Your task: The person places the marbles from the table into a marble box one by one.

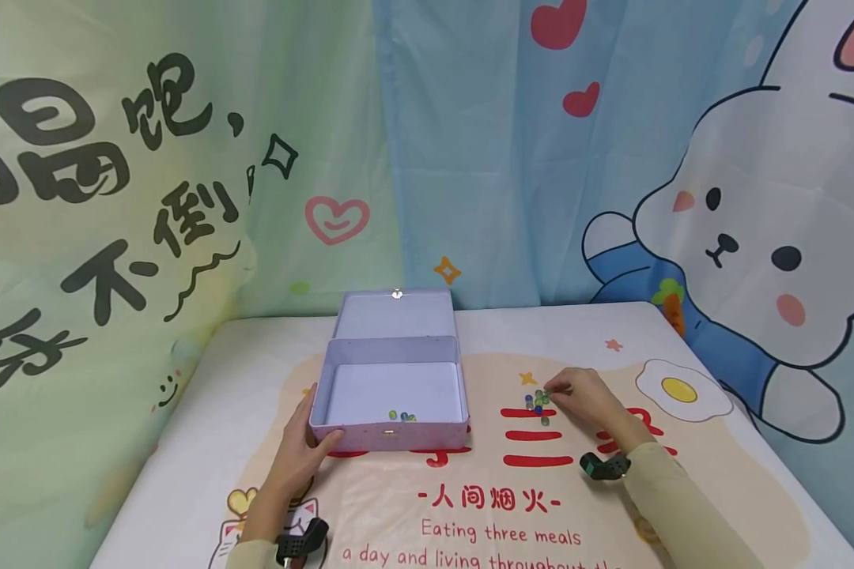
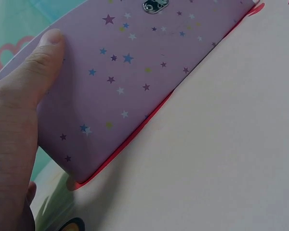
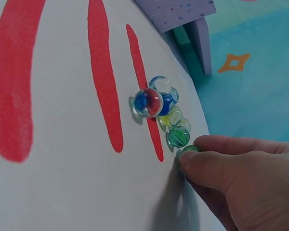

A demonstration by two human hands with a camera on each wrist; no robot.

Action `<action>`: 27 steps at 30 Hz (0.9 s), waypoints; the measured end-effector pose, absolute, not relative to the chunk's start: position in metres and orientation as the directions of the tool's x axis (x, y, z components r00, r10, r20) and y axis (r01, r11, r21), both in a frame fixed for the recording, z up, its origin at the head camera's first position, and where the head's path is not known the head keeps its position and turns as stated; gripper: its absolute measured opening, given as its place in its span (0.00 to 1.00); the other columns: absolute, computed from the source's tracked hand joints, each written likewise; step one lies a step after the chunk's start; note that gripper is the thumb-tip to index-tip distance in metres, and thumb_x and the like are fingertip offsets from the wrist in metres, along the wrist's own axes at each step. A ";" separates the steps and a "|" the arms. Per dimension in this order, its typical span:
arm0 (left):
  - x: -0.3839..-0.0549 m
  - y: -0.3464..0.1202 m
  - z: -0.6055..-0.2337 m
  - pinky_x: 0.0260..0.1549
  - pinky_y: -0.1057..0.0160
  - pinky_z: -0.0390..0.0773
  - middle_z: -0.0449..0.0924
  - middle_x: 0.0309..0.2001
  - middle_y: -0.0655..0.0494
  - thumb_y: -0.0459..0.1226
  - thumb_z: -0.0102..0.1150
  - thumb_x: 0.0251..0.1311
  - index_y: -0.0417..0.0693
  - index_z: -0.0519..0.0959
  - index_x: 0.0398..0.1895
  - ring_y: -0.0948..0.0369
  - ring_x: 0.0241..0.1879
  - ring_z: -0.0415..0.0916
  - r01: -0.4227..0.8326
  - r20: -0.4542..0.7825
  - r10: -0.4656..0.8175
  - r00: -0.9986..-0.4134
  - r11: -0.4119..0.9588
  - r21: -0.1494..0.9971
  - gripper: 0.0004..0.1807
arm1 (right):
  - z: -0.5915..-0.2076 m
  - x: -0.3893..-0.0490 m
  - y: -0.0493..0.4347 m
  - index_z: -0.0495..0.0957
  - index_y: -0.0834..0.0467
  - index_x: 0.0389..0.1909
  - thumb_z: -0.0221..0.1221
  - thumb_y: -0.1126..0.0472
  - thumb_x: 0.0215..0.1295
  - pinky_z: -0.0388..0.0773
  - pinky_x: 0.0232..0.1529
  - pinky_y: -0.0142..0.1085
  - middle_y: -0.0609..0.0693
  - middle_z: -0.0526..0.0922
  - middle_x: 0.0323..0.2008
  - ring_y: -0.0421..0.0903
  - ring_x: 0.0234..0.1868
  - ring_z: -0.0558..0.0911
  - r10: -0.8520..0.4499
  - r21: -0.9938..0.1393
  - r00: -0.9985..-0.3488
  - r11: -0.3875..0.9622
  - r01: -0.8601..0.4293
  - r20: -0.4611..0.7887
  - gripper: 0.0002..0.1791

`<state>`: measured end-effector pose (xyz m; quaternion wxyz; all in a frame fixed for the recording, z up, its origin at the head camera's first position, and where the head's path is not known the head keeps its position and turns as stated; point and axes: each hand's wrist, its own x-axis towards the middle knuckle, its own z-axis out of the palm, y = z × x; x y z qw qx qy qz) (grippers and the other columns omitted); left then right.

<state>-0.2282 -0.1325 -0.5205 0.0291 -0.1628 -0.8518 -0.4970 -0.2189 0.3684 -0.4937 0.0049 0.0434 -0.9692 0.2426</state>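
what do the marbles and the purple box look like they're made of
The marbles: most likely glass, smooth and glossy, being see-through with colour inside and bright highlights. The purple box: perhaps painted tin with a satin finish, judging by its thin, straight walls and printed stars, though stiff card is possible. Its clasp: probably metal, silvery and shiny.

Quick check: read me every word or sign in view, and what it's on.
"三", in red, on the tablecloth
"-人间烟火-", tablecloth
"Eating three meals", tablecloth
"a day and living throughout", tablecloth; next word cut off
"吧," and "不倒", backdrop; its other characters I cannot read surely
Other red tablecloth characters: partly covered by the box and right arm, unreadable
Box: no legible text
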 end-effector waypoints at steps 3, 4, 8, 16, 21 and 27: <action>-0.229 -0.132 -0.521 0.65 0.40 0.57 0.47 0.76 0.54 0.48 0.64 0.56 0.65 0.42 0.76 0.46 0.73 0.49 0.305 0.210 0.248 -0.946 0.457 0.836 0.50 | -0.494 -0.218 0.370 0.84 0.57 0.42 0.63 0.64 0.58 0.81 0.48 0.46 0.50 0.84 0.39 0.48 0.43 0.82 -0.076 -0.473 -0.997 0.877 -0.081 0.029 0.10; -0.229 -0.132 -0.521 0.65 0.40 0.57 0.47 0.76 0.54 0.49 0.64 0.56 0.64 0.42 0.76 0.46 0.73 0.49 0.303 0.207 0.248 -0.946 0.460 0.835 0.50 | -0.494 -0.218 0.370 0.84 0.57 0.42 0.64 0.63 0.58 0.81 0.48 0.46 0.50 0.84 0.40 0.48 0.43 0.82 -0.073 -0.476 -0.997 0.876 -0.078 0.028 0.11; -0.228 -0.132 -0.520 0.65 0.40 0.57 0.46 0.76 0.55 0.50 0.63 0.55 0.64 0.42 0.76 0.47 0.73 0.48 0.297 0.200 0.246 -0.948 0.468 0.832 0.51 | -0.492 -0.217 0.370 0.84 0.57 0.43 0.64 0.62 0.58 0.81 0.47 0.46 0.51 0.84 0.39 0.48 0.43 0.82 -0.070 -0.488 -0.997 0.870 -0.076 0.031 0.11; -0.228 -0.132 -0.519 0.65 0.38 0.57 0.46 0.76 0.55 0.50 0.63 0.55 0.69 0.41 0.75 0.46 0.74 0.48 0.297 0.198 0.248 -0.948 0.472 0.830 0.51 | -0.486 -0.214 0.366 0.84 0.58 0.43 0.64 0.64 0.58 0.81 0.47 0.46 0.52 0.84 0.40 0.50 0.43 0.82 -0.076 -0.496 -0.995 0.863 -0.096 0.060 0.11; -0.227 -0.132 -0.518 0.65 0.39 0.57 0.46 0.76 0.56 0.50 0.63 0.55 0.70 0.41 0.75 0.47 0.74 0.48 0.294 0.197 0.246 -0.949 0.466 0.834 0.50 | -0.480 -0.213 0.358 0.84 0.58 0.43 0.65 0.64 0.58 0.82 0.46 0.45 0.52 0.84 0.40 0.50 0.43 0.83 -0.089 -0.506 -0.994 0.855 -0.112 0.070 0.11; -0.227 -0.133 -0.518 0.65 0.39 0.56 0.46 0.76 0.57 0.50 0.64 0.55 0.70 0.41 0.75 0.47 0.74 0.47 0.294 0.198 0.247 -0.949 0.457 0.839 0.50 | -0.475 -0.213 0.346 0.84 0.58 0.44 0.64 0.64 0.58 0.82 0.47 0.44 0.52 0.84 0.41 0.48 0.42 0.82 -0.111 -0.513 -0.991 0.848 -0.134 0.076 0.12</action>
